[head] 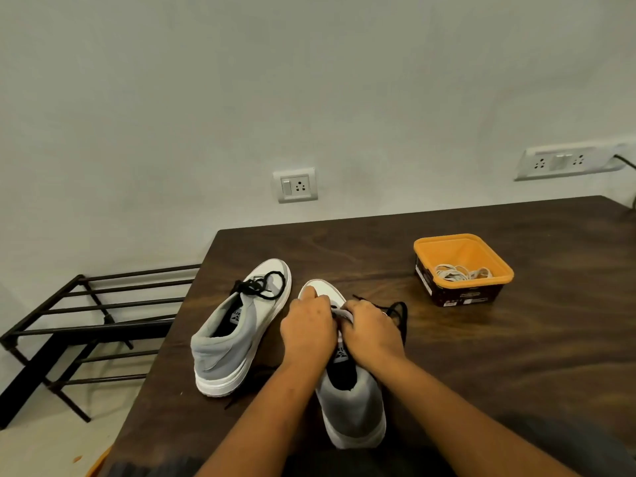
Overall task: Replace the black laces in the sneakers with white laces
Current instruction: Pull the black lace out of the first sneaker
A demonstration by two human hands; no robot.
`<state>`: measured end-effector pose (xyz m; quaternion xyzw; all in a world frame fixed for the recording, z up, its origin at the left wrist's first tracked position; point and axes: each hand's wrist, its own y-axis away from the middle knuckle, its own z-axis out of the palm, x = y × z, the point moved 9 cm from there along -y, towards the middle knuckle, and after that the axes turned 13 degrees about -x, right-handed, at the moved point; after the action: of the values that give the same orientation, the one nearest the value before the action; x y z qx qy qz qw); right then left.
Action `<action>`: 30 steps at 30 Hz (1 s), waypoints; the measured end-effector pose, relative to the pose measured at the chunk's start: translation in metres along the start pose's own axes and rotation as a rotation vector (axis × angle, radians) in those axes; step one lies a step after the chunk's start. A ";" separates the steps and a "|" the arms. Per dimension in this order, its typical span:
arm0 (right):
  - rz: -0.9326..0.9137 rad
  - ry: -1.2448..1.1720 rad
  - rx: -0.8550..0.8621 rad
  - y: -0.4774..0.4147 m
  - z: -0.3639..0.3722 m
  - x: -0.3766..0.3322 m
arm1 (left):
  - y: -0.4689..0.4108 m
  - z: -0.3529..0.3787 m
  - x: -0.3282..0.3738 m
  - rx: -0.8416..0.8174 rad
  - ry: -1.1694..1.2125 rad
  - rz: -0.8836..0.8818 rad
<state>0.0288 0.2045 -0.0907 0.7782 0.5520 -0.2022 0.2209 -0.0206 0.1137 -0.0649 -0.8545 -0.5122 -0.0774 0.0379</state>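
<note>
Two grey and white sneakers stand on a dark wooden table (pixel 481 356). The left sneaker (pixel 237 328) has its black lace (pixel 263 287) tied in a bow. The right sneaker (pixel 351 401) points away from me. My left hand (pixel 308 330) grips its left side near the toe. My right hand (pixel 371 330) is closed over its tongue area, holding a loose black lace (pixel 401 318) that trails off to the right. White laces (pixel 457 273) lie in an orange tub (pixel 495 280) at the right.
A black metal shoe rack (pixel 86 325) stands on the floor left of the table. The wall behind carries a socket plate (pixel 296 185) and a longer socket strip (pixel 564 162). The table's left edge runs close to the left sneaker.
</note>
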 end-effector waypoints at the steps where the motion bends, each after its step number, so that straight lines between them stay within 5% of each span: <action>1: 0.012 -0.013 0.005 0.000 0.001 0.001 | -0.002 0.000 0.000 0.000 0.025 0.028; 7: 0.069 -0.078 0.046 0.003 -0.002 0.005 | -0.007 0.004 -0.003 0.000 0.188 0.229; 10: 0.099 -0.085 0.069 0.004 -0.005 0.006 | -0.006 0.001 -0.034 0.164 0.872 0.073; 13: 0.084 -0.079 0.065 0.005 -0.002 0.001 | 0.003 0.031 -0.060 0.214 1.680 -0.339; 15: 0.055 -0.075 0.059 0.007 0.002 -0.004 | 0.002 0.043 -0.065 0.155 1.843 -0.490; 17: 0.046 -0.076 0.068 0.009 0.003 -0.007 | -0.005 0.029 -0.071 0.045 1.555 -0.403; 21: 0.038 -0.067 0.050 0.010 0.003 -0.009 | -0.016 0.006 -0.042 -0.167 0.449 -0.051; 23: 0.035 -0.066 0.042 0.010 0.003 -0.009 | -0.014 0.007 -0.026 -0.251 0.304 0.030; 26: 0.033 -0.047 0.036 0.011 0.003 -0.011 | -0.013 -0.005 -0.014 -0.165 0.081 0.081; 30: 0.033 -0.027 0.046 0.015 -0.001 -0.012 | -0.010 -0.008 -0.009 -0.060 0.109 0.119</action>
<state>0.0391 0.1914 -0.0813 0.7894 0.5311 -0.2219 0.2137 -0.0345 0.1091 -0.0586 -0.8787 -0.4552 -0.1367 0.0448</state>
